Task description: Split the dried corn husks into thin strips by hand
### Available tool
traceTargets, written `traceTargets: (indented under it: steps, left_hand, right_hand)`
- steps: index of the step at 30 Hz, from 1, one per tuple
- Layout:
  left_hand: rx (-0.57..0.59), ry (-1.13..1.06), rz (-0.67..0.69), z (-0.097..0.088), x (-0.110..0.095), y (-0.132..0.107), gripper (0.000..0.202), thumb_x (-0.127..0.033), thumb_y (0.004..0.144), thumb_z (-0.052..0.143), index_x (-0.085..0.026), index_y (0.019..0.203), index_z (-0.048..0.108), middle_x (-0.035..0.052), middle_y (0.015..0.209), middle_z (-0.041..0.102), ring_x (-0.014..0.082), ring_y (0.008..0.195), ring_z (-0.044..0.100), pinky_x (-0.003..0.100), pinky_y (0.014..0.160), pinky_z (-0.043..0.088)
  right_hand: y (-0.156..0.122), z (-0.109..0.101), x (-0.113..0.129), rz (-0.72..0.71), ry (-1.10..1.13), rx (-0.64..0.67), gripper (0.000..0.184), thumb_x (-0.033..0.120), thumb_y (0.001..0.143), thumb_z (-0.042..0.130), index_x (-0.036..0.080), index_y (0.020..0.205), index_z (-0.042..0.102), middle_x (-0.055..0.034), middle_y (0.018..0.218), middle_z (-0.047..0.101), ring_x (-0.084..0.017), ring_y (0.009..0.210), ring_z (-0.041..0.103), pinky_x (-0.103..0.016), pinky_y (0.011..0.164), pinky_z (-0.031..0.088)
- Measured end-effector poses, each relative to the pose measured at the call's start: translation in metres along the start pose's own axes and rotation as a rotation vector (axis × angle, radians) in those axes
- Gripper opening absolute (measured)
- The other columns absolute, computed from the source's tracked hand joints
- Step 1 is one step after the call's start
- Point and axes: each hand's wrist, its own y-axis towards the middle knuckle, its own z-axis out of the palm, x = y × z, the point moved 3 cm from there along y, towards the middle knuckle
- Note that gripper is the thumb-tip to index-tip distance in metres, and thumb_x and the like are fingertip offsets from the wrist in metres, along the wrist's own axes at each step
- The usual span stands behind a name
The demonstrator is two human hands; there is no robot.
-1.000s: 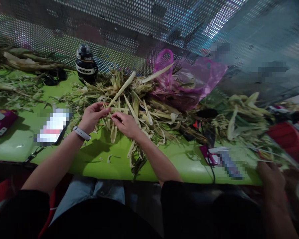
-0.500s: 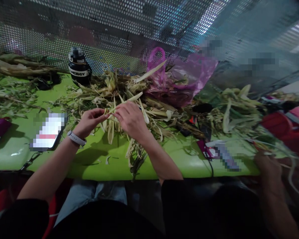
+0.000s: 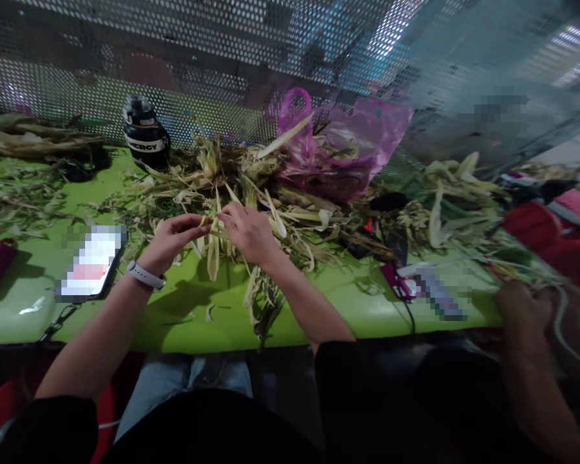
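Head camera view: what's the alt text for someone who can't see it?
A person's left hand and right hand are close together at pale husk strips over a strewn green table. Behind are a dark bottle and a pink plastic bag.

Pale narrow husk strip [image 3: 213,252] between left hand [image 3: 169,241] and right hand [image 3: 250,235].

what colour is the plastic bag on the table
The plastic bag is see-through pinkish purple, in the head view.
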Motion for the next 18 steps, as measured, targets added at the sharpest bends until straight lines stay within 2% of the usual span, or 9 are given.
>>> traceTargets:
  steps: [2,4,10,14,16,18]
  left_hand:
    - [-0.046,-0.095,-0.019,-0.001,0.004,0.001,0.024,-0.031,0.065,0.083,-0.02,0.085,0.077,0.0027,0.09,0.074,0.0151,0.083,0.064,0.026,0.08,0.048]
    - [-0.077,-0.134,-0.034,-0.002,0.008,0.003,0.021,-0.031,0.066,0.081,-0.02,0.082,0.076,0.0022,0.086,0.073,0.0142,0.079,0.063,0.024,0.074,0.048]
    - [-0.004,-0.048,0.026,0.005,0.012,0.007,0.029,-0.037,0.063,0.087,-0.018,0.079,0.073,-0.0007,0.072,0.065,0.0086,0.063,0.052,0.021,0.058,0.038]
    - [-0.027,-0.024,0.065,0.006,0.017,0.011,0.035,-0.042,0.061,0.089,-0.017,0.079,0.072,-0.003,0.065,0.06,0.007,0.06,0.047,0.02,0.056,0.034]
    - [-0.066,0.004,0.071,0.004,0.022,0.014,0.037,-0.044,0.06,0.089,-0.017,0.081,0.073,-0.0031,0.064,0.059,0.007,0.06,0.046,0.02,0.055,0.034]
    - [-0.102,0.031,0.073,0.002,0.026,0.016,0.038,-0.044,0.059,0.089,-0.017,0.081,0.075,-0.0027,0.064,0.059,0.0073,0.059,0.045,0.021,0.055,0.034]
  right_hand:
    - [0.0,0.002,-0.004,0.073,0.073,-0.022,0.038,0.048,0.102,0.036,0.02,0.1,0.06,-0.0058,0.083,0.067,-0.017,0.071,0.06,-0.029,0.069,0.039]
    - [0.0,0.005,-0.004,0.135,0.138,-0.01,0.037,0.05,0.101,0.038,0.021,0.101,0.06,-0.0046,0.084,0.067,-0.016,0.068,0.06,-0.028,0.068,0.039]
    - [-0.002,0.013,-0.003,0.254,0.208,-0.034,0.028,0.045,0.098,0.046,0.021,0.099,0.06,-0.0042,0.085,0.067,-0.016,0.071,0.06,-0.029,0.073,0.041]
    - [-0.001,0.02,-0.012,0.331,0.394,-0.074,0.029,0.047,0.093,0.052,0.019,0.088,0.059,-0.003,0.085,0.065,-0.016,0.077,0.06,-0.029,0.077,0.043]
    - [0.001,0.023,-0.018,0.388,0.511,-0.055,0.031,0.049,0.088,0.056,0.018,0.082,0.058,-0.0011,0.08,0.063,-0.014,0.076,0.057,-0.028,0.076,0.043]
    - [0.001,0.028,-0.024,0.487,0.624,0.01,0.036,0.054,0.084,0.06,0.018,0.079,0.058,0.0026,0.068,0.056,-0.012,0.066,0.051,-0.025,0.067,0.041]
